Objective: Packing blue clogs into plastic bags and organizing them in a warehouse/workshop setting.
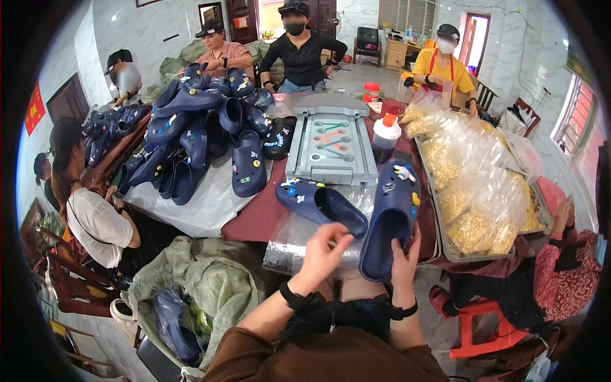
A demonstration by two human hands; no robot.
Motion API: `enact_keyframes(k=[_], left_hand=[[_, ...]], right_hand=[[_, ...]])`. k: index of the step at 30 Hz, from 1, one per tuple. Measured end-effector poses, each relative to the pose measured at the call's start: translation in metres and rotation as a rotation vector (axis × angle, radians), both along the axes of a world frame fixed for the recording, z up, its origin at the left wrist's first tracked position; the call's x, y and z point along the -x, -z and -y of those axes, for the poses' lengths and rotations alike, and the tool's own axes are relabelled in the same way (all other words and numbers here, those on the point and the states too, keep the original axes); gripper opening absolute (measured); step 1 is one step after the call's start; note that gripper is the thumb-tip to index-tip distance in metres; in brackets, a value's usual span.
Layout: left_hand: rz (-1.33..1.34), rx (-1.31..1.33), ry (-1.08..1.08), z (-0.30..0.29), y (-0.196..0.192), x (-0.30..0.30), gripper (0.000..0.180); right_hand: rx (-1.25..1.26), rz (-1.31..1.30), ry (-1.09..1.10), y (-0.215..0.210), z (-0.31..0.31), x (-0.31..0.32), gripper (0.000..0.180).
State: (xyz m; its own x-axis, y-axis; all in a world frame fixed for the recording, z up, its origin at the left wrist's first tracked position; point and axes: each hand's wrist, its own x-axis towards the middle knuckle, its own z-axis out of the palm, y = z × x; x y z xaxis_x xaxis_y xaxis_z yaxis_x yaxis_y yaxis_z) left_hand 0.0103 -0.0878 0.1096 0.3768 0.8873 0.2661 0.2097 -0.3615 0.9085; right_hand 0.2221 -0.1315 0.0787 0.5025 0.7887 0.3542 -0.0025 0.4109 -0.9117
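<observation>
A navy clog (pixel 388 219) with small charms on its toe stands toe-away in my right hand (pixel 405 258), the thumb at the heel opening and the fingers along its right side. My left hand (pixel 323 251) hovers just left of that heel, fingers curled in toward the thumb; whether they pinch anything small is hidden. Beyond it a second navy clog (pixel 296 196), also with charms, lies on its own on clear plastic (pixel 296 242). Behind both clogs sits a grey plastic case (pixel 305 170) with round wells and coloured strips.
A tall heap of navy clogs (pixel 191 127) covers the table's left side. Bags of yellow kernels (pixel 471 223) fill a metal tray at right, near a red-capped bottle (pixel 386 134). An open green sack (pixel 216 274) stands at lower left. Several people surround the table.
</observation>
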Motion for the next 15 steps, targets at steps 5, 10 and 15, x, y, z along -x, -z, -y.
enact_keyframes(k=[5, 10, 15], left_hand=[[0.116, 0.352, -0.139, -0.029, 0.032, 0.023, 0.065], [0.345, 0.334, -0.080, 0.017, 0.017, 0.024, 0.071], [0.557, 0.290, -0.275, 0.023, 0.028, 0.050, 0.057]], right_hand=[[0.071, -0.006, -0.030, -0.004, 0.000, -0.002, 0.073], [0.098, 0.254, -0.197, -0.021, -0.002, 0.037, 0.076], [-0.061, 0.548, -0.489, -0.033, -0.028, 0.071, 0.074]])
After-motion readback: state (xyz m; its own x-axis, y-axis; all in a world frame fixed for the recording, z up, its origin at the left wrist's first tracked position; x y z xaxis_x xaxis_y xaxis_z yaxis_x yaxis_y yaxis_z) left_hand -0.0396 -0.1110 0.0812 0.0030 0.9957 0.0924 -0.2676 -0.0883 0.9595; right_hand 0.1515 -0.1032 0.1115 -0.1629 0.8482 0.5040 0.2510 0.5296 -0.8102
